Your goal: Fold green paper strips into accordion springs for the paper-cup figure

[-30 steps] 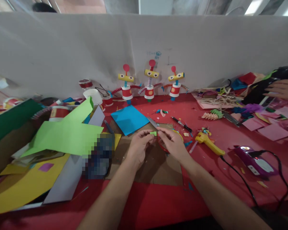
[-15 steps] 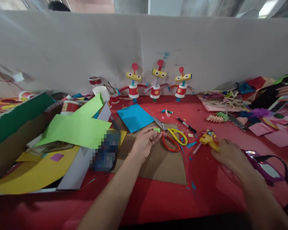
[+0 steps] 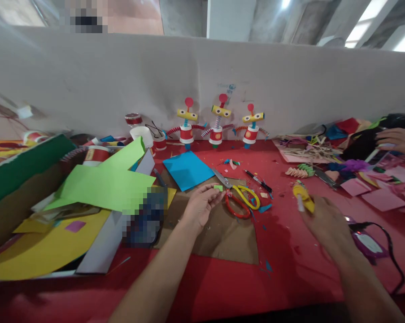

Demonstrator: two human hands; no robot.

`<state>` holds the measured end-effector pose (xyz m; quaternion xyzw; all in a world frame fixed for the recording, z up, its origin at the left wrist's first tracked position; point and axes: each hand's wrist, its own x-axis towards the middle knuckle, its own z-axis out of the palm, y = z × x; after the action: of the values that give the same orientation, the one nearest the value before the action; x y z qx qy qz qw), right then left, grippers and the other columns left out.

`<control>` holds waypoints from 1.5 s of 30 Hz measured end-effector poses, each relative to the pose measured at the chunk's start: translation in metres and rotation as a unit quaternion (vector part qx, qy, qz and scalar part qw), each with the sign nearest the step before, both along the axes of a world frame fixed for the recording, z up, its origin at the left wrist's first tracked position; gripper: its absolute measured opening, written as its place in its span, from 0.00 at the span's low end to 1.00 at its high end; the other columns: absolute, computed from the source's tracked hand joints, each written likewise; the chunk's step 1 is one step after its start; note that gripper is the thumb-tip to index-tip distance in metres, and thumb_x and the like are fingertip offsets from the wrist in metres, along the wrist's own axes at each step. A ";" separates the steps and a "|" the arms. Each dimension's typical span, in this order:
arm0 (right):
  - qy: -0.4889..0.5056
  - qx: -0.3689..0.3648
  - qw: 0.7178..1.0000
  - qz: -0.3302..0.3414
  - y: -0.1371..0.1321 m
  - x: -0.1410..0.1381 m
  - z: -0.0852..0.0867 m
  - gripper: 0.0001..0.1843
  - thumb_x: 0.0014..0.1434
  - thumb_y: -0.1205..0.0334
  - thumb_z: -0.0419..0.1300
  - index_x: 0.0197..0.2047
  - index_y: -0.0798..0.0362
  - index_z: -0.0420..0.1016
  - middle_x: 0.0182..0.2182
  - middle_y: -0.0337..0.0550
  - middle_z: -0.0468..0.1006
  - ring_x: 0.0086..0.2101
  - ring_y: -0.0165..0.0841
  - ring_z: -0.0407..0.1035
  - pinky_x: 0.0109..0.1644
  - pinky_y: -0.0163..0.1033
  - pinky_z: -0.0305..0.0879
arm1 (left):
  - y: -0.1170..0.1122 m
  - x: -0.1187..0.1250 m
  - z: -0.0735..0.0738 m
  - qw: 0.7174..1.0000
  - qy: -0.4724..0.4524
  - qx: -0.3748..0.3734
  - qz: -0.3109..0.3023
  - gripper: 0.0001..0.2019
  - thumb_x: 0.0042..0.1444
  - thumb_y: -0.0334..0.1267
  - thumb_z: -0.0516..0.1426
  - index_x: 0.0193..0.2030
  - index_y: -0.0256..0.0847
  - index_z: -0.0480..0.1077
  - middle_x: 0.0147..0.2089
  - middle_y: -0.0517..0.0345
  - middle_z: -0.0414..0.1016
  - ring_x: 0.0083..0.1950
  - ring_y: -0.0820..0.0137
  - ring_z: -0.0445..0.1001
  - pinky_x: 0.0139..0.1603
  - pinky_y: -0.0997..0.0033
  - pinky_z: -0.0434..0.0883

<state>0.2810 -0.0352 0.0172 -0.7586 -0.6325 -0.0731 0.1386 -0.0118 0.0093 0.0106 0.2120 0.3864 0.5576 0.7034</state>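
Note:
My left hand is closed in a pinch on a small light-green paper piece, held above a brown cardboard sheet. Just right of those fingertips lie scissors with one red and one yellow handle loop. At the right, my right hand grips a yellow glue gun, a pale stick showing at its near end. The hand hides part of its handle. Three paper-cup robot figures with yellow tube heads and coiled arms stand along the back.
At the left a box overflows with coloured paper. A blue sheet and a black pen lie near the scissors. A purple device with a black cable is at the right. Another person's hand shows at the far right.
My right hand has closed around the glue gun, which is now turned and shifted slightly right. My left hand still pinches the green paper. The view has tilted up a little.

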 end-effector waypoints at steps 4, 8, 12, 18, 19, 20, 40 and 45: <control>0.332 -0.004 0.943 0.029 -0.013 -0.027 0.014 0.17 0.55 0.47 0.51 0.36 0.53 0.67 0.25 0.44 0.73 0.26 0.35 0.66 0.30 0.39 0.61 | 0.001 0.001 -0.004 1.000 -0.005 0.004 -0.005 0.05 0.45 0.23 0.58 0.30 0.34 0.70 0.29 0.58 0.75 0.32 0.74 0.76 0.44 0.70 0.73; 0.532 -0.039 0.835 0.132 -0.024 -0.068 0.017 0.21 0.55 0.44 0.51 0.34 0.54 0.69 0.24 0.42 0.72 0.25 0.31 0.64 0.30 0.35 0.61 | 0.001 0.002 -0.003 1.000 0.009 -0.014 -0.010 0.06 0.45 0.22 0.58 0.30 0.33 0.70 0.28 0.57 0.75 0.31 0.74 0.75 0.42 0.71 0.74; 0.526 -0.065 0.823 0.204 -0.026 -0.091 0.013 0.23 0.56 0.42 0.49 0.28 0.54 0.68 0.23 0.42 0.70 0.24 0.29 0.63 0.29 0.35 0.60 | 0.000 0.004 -0.001 0.999 0.026 -0.023 -0.009 0.05 0.44 0.22 0.58 0.29 0.33 0.70 0.27 0.56 0.75 0.30 0.74 0.75 0.37 0.74 0.74; 0.485 -0.084 0.838 0.235 -0.024 -0.100 0.006 0.25 0.59 0.44 0.46 0.22 0.54 0.64 0.18 0.39 0.66 0.23 0.29 0.62 0.28 0.34 0.58 | -0.002 0.006 -0.001 1.000 0.019 -0.001 -0.016 0.06 0.41 0.22 0.60 0.28 0.32 0.71 0.29 0.55 0.75 0.32 0.73 0.75 0.38 0.73 0.74; 0.481 -0.086 0.841 0.234 -0.023 -0.101 0.005 0.24 0.59 0.44 0.46 0.22 0.54 0.63 0.18 0.39 0.66 0.23 0.29 0.62 0.28 0.34 0.58 | -0.002 0.006 -0.001 1.000 0.019 -0.002 -0.017 0.06 0.41 0.22 0.60 0.28 0.32 0.71 0.29 0.55 0.75 0.32 0.73 0.75 0.39 0.73 0.74; 0.477 -0.087 0.843 0.234 -0.023 -0.102 0.003 0.24 0.59 0.44 0.47 0.21 0.53 0.63 0.18 0.39 0.66 0.22 0.29 0.61 0.28 0.34 0.58 | -0.003 0.006 0.000 1.000 0.020 -0.005 -0.017 0.06 0.41 0.22 0.60 0.28 0.32 0.71 0.30 0.54 0.75 0.32 0.73 0.75 0.39 0.73 0.74; 0.368 -0.066 0.899 0.229 -0.021 -0.107 0.008 0.21 0.58 0.46 0.47 0.22 0.51 0.61 0.15 0.36 0.64 0.18 0.29 0.61 0.23 0.33 0.55 | -0.003 0.007 0.005 0.999 0.041 -0.008 -0.012 0.06 0.41 0.20 0.58 0.27 0.31 0.71 0.29 0.53 0.75 0.31 0.73 0.75 0.38 0.73 0.73; 0.332 -0.053 0.912 0.234 -0.019 -0.108 0.008 0.21 0.59 0.48 0.47 0.20 0.51 0.61 0.14 0.36 0.64 0.18 0.29 0.61 0.22 0.33 0.54 | -0.003 0.008 0.005 0.999 0.054 -0.008 0.000 0.06 0.40 0.20 0.58 0.26 0.32 0.71 0.28 0.55 0.74 0.30 0.74 0.74 0.38 0.72 0.73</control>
<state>0.1731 -0.0539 0.0249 -0.5754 -0.7125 0.2514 0.3130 -0.0034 0.0060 0.0157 0.2363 0.4279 0.5427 0.6831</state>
